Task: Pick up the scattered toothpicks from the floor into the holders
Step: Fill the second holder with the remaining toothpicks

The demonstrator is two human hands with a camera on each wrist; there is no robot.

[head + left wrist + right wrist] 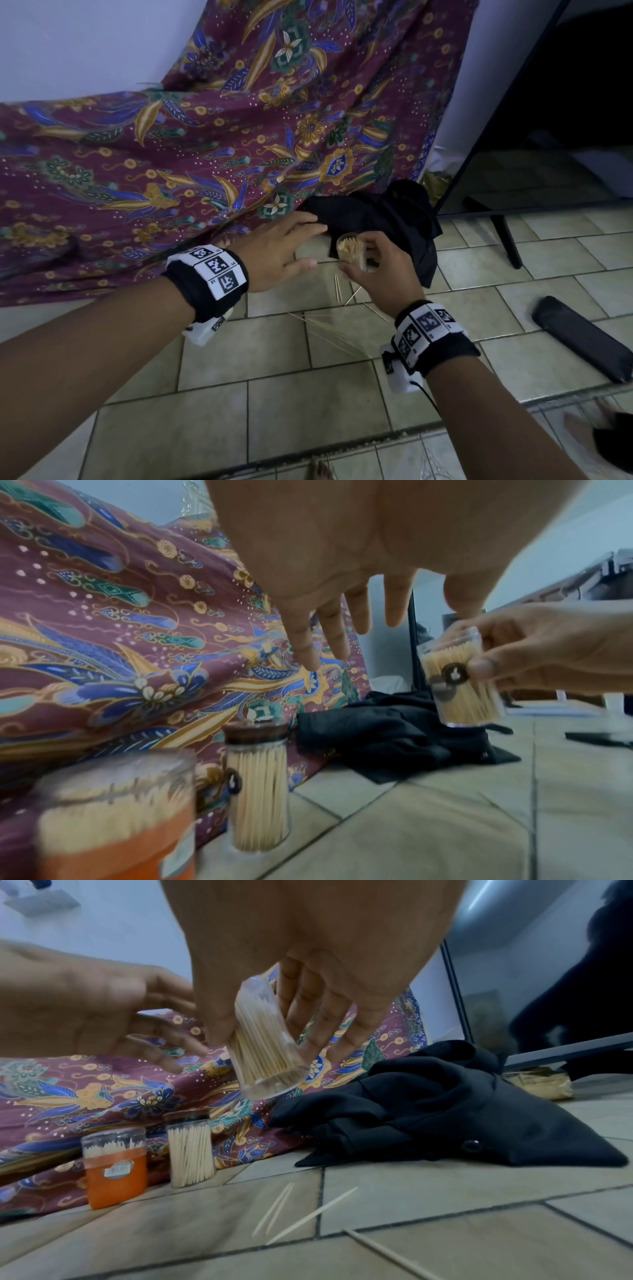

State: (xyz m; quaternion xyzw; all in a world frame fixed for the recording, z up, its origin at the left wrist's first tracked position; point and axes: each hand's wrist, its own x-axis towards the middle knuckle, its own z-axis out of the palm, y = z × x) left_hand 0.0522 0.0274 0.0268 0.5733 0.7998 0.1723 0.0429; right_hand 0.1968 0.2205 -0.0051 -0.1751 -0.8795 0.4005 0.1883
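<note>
Since the right hand (380, 270) already has its grip wrapped around the small clear plastic toothpick holder (351, 251), thumb on one side and fingers on the other, with the open top facing up, the trick now is keeping that holder upright and low so nothing spills back out. It's packed pretty full, so I'd guess tilting it is the main risk. The left hand (279, 248) hovers flat with fingers straight and nothing in it, so that's the one free to collect. The loose wooden toothpicks (301, 1215) lie scattered on the pale tiled floor (239, 411) just below and near both hands, a few crossing each other. I'd gather several into a parallel bunch first, then drop them in pointing down. Two more holders stand against the patterned maroon batik cloth (171, 154): a clear jar with a dark brown lid (190, 1150) and an orange-labelled clear tub (114, 1167), touching or nearly so. A crumpled black cloth (445, 1112) sits right beside.
</note>
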